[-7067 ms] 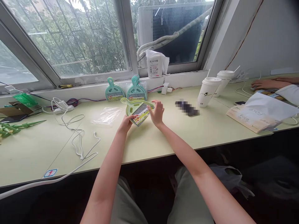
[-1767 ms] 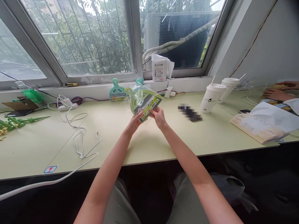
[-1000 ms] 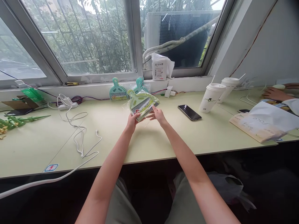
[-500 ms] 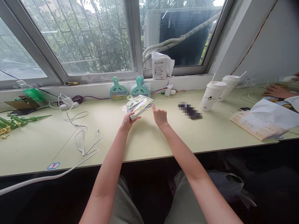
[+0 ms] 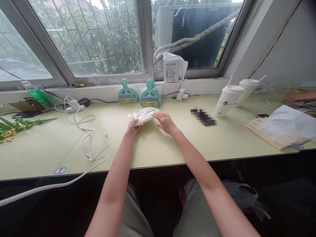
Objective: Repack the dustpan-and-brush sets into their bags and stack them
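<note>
A small dustpan-and-brush set (image 5: 145, 114) in a clear plastic bag is held just above the desk, tilted, its handle end toward the window. My left hand (image 5: 134, 127) grips its near left edge, thumb on top and fingers beneath. My right hand (image 5: 166, 122) lies with outstretched fingers against the bag's right side, the thumb apart. Glare on the plastic hides much of the set's detail. Just behind it, two groups of similar turquoise dustpan sets, a left group (image 5: 127, 93) and a right group (image 5: 150, 95), stand upright against the window ledge.
Right of my hands lie a blurred dark object (image 5: 203, 117), two white cups (image 5: 228, 100) and a tissue pack (image 5: 276, 130). Leftward are a white cable (image 5: 87, 144), a power strip (image 5: 74, 108) and green stems (image 5: 22, 125). Another person's hand (image 5: 300, 97) rests at far right.
My right hand has gone from a pointing finger at the bag's right end to extended fingers laid on it. The bagged set has tipped flatter and lower.
</note>
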`<state>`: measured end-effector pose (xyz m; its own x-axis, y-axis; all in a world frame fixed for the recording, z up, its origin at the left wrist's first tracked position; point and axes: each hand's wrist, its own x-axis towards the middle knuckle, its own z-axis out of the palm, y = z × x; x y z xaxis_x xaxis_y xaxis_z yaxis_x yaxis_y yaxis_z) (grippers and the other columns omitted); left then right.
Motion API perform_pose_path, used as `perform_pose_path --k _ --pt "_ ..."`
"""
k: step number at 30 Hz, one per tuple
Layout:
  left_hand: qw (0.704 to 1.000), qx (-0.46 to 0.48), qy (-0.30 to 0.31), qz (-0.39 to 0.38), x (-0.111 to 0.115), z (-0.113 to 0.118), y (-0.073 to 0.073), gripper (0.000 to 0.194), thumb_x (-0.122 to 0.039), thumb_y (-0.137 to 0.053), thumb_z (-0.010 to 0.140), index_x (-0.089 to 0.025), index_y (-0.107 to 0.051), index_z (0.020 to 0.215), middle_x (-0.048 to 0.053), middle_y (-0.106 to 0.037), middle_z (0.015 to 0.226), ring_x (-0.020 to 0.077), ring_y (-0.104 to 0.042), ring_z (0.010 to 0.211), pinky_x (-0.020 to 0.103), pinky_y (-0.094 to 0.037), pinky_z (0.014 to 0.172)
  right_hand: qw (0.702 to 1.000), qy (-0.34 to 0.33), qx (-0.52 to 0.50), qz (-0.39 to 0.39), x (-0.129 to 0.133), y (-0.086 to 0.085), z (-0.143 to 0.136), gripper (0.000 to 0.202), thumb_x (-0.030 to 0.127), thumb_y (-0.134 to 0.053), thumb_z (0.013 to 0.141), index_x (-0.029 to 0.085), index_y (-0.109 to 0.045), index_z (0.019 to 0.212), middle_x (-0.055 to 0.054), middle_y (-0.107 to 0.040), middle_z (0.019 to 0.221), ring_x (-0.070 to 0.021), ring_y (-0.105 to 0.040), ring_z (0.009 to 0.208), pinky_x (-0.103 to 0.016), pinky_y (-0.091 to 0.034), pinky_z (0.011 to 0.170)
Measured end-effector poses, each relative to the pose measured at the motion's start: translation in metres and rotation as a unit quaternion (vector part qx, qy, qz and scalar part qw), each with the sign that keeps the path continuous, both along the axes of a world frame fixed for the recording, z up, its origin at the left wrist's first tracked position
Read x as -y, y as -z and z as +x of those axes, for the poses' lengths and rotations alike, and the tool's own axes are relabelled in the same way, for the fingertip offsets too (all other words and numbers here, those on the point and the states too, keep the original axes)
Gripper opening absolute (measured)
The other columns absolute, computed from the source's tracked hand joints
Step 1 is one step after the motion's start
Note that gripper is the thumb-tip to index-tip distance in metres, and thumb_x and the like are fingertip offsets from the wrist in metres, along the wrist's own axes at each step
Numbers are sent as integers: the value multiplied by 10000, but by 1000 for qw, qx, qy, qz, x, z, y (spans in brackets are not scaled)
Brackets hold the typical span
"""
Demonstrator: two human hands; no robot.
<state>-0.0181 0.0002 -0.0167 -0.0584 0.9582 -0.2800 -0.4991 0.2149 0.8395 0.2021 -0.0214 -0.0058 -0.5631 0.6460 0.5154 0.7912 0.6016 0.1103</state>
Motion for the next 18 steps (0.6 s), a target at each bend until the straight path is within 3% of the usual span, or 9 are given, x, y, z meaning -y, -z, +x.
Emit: perform_pose_path --k 4,8,13,16,18 --pt "996 -71 -25 -42 1 2 1 452 -71 -540 686 -124 -524 1135 66 -615 727 129 -590 465 181 -423 357 998 23 21 -58 -8 8 1 266 153 -460 906 190 -587 1136 -103 -665 1049 -212 -570 961 -321 -315 815" --pt "995 -85 -9 -50 2 1 2 480 -82 -548 680 -168 -521 1151 79 -627 826 143 -630 539 188 -458 393 996 48 67 -43 -10 8 6 167 249 -505 895 171 -649 927 -122 -656 983 -241 -538 946 -341 -303 781" --pt "998 -46 15 -26 3 -2 0 492 -150 -594 716 -183 -487 1195 85 -638 850 165 -656 608 209 -503 438 996 73 57 -20 -10 8 17 209 248 -535 866 166 -634 1031 -156 -602 1138 -278 -482 1057 -369 -302 829" --pt "999 -32 18 -16 4 -3 -1 510 -195 -618 725 -186 -473 1214 100 -650 887 188 -674 654 240 -541 492 999 18 5 -41 -9 8 16 369 238 -571 851 218 -544 1218 -110 -562 1266 -248 -467 1133 -344 -300 871" --pt "998 -56 15 -32 4 -2 -1 504 -177 -602 722 -177 -475 1210 109 -657 900 190 -676 648 235 -535 477 998 -15 2 -60 -9 8 10 290 214 -528 883 234 -579 1168 -83 -603 1222 -218 -508 1096 -322 -303 864"
